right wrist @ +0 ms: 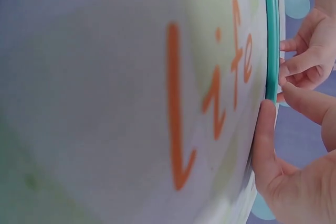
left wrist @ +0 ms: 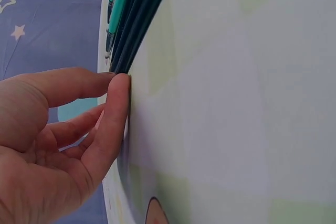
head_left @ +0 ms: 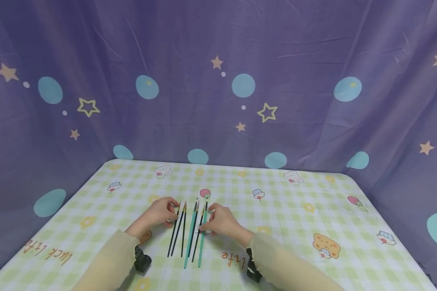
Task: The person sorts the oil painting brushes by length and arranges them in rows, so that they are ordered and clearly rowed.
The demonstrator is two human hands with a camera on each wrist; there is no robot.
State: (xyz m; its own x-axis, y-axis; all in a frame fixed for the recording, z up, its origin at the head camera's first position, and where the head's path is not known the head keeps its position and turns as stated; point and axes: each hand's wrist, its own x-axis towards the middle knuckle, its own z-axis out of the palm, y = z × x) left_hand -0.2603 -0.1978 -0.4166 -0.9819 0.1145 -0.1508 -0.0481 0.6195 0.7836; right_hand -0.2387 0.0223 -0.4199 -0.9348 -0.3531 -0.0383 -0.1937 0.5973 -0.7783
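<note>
Several slim paintbrushes lie side by side on the table, bristles pointing away from me. Some have black handles, like the leftmost black paintbrush point(head_left: 171, 241); others are teal, like the rightmost teal paintbrush point(head_left: 200, 254). My left hand point(head_left: 161, 213) is at the left side of the row, thumb and index fingertips apart along the leftmost brush. On the other side, my right hand point(head_left: 223, 220) touches the rightmost teal brush, its thumb reaching over the handles. In the left wrist view, dark handles point(left wrist: 144, 17) run up from the left fingertips. The right wrist view shows one teal handle point(right wrist: 272, 35).
A green-and-white checked tablecloth point(head_left: 284, 250) with printed cakes, flowers and lettering covers the table. Behind it hangs a purple curtain point(head_left: 189, 117) with stars and blue dots. Dark wrist devices point(head_left: 143, 259) sit under both sleeves.
</note>
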